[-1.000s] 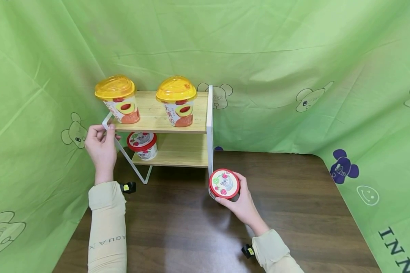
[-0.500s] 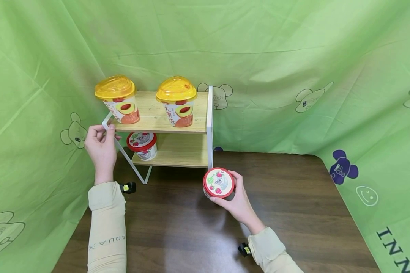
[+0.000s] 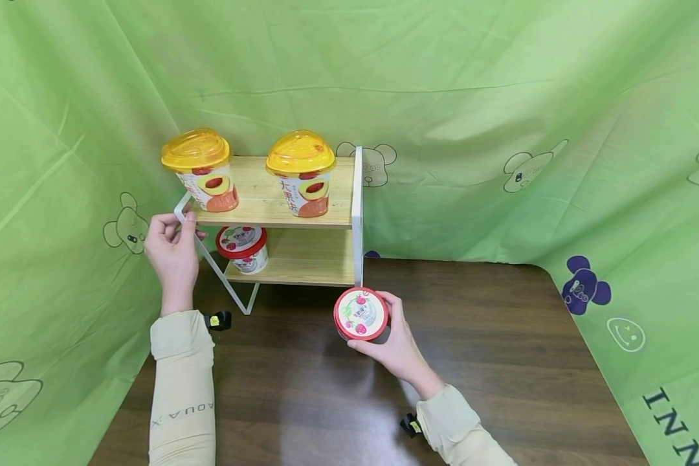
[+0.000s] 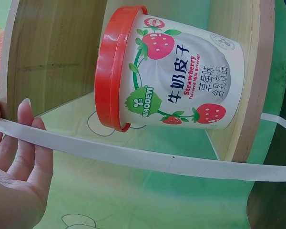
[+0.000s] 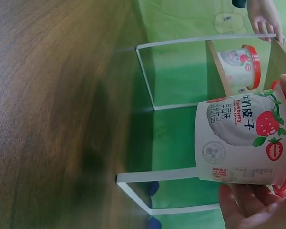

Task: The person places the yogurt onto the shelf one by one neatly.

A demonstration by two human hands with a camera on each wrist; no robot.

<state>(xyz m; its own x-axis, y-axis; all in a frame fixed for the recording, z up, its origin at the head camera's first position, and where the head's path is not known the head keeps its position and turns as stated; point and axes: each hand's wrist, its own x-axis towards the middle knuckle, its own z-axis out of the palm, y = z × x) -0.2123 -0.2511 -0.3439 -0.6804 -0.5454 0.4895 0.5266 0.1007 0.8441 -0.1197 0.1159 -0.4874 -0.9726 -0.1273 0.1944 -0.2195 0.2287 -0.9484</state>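
Observation:
My left hand (image 3: 175, 249) grips the upper left corner of a two-tier shelf (image 3: 303, 221), its fingers curled behind the white metal side bar (image 4: 109, 150). In my right hand (image 3: 400, 346) is a strawberry milk tub (image 5: 243, 138) with a red lid, thumb and fingers around its sides. The held tub is raised off the table, in front of the shelf's right leg. On the lower tier, at the left, stands a matching strawberry tub (image 4: 176, 76). Two peach cups (image 3: 210, 184) with domed yellow lids stand on the upper tier.
A dark wooden table (image 3: 501, 336) lies under the shelf and both arms. Green printed cloth (image 3: 454, 129) hangs behind and along both sides. The white right side frame (image 3: 358, 213) rises slightly above the upper tier.
My right hand has moved a little to the left with the strawberry tub, passing in front of the shelf's right leg. My left hand and the shelf stay in place.

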